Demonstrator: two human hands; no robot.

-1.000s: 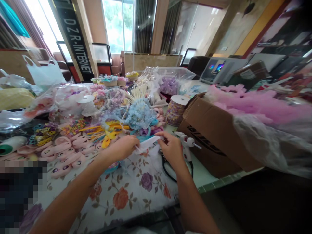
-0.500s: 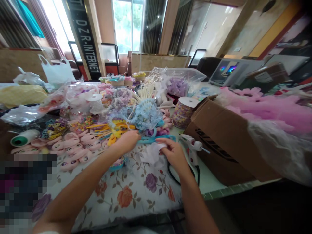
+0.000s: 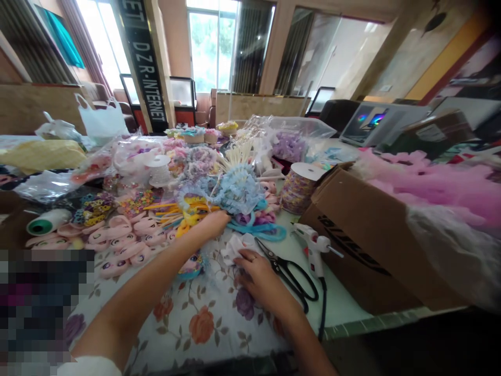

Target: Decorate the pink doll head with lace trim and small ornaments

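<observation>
Step in hand, my read: right hand (image 3: 256,269) is dealing with the white crumpled sheet (image 3: 234,249) on the floral cloth (image 3: 201,324), left hand (image 3: 218,222) is at the blue pile. Right: fingers loosely bent, fingertips touching the sheet; can't tell if it's pinched or just under them. Cloth or paper, can't tell either. Left: fingertips hidden at the near edge of the pale-blue ruffled bundle (image 3: 239,190), just left of the blue fuzzy strips (image 3: 277,233); can't tell if it holds anything. Scissors (image 3: 275,259) lie just right of the right hand, handles toward the near side. Glue gun (image 3: 313,241) is right of those, on the table (image 3: 336,310) beside the cardboard box (image 3: 348,230). Pink doll heads (image 3: 121,243) sit left of the left forearm. Any next move by the right hand calls for a definite pinch on the sheet and keeping clear of the scissors.
</observation>
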